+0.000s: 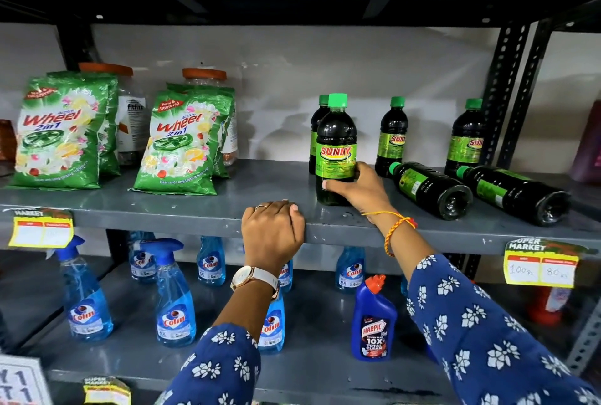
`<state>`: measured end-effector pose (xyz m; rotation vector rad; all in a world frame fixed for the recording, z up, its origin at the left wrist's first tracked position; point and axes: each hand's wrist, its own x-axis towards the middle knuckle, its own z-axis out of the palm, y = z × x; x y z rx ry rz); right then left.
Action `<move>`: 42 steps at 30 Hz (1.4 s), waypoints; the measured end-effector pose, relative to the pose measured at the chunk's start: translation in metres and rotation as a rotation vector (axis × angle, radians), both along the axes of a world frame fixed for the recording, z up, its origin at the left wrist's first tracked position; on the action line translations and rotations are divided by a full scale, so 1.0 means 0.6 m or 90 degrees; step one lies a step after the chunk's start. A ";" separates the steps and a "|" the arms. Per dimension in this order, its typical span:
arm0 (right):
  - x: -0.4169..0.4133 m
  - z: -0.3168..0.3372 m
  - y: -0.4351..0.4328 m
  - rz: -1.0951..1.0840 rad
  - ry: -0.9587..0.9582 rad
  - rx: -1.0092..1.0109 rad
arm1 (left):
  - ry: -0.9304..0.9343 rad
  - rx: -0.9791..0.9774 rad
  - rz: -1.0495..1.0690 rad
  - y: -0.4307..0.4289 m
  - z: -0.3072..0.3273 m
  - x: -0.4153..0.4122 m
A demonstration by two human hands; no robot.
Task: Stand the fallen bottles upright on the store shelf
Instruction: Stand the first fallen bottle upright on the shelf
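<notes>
Right hand grasping an upright Sunny bottle low on its body, left hand gripping the shelf edge; two fallen bottles, right, likely full, heavy, smooth—best grasped mid-body.

On the shelf, packets stand at nine o'clock; two fallen bottles lie at three o'clock of the upright bottle.

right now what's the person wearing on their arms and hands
Both arms wear dark blue sleeves printed with small white flowers. The left hand has a ring on one finger and a white-strapped wristwatch with a gold-toned case. The right hand has an orange-and-yellow thread band at the wrist.
</notes>
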<state>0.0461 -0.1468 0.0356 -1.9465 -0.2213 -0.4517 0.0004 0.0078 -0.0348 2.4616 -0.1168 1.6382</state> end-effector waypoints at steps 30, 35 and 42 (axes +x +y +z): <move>-0.096 -0.014 -0.018 0.023 -0.059 -0.065 | 0.108 -0.016 -0.007 -0.003 0.006 -0.016; -0.110 0.011 -0.077 -0.069 -0.119 0.071 | 0.019 -0.214 -0.118 -0.012 0.015 -0.031; -0.070 0.129 -0.186 -0.207 -0.028 -0.271 | 0.008 0.103 -0.256 -0.176 0.044 -0.053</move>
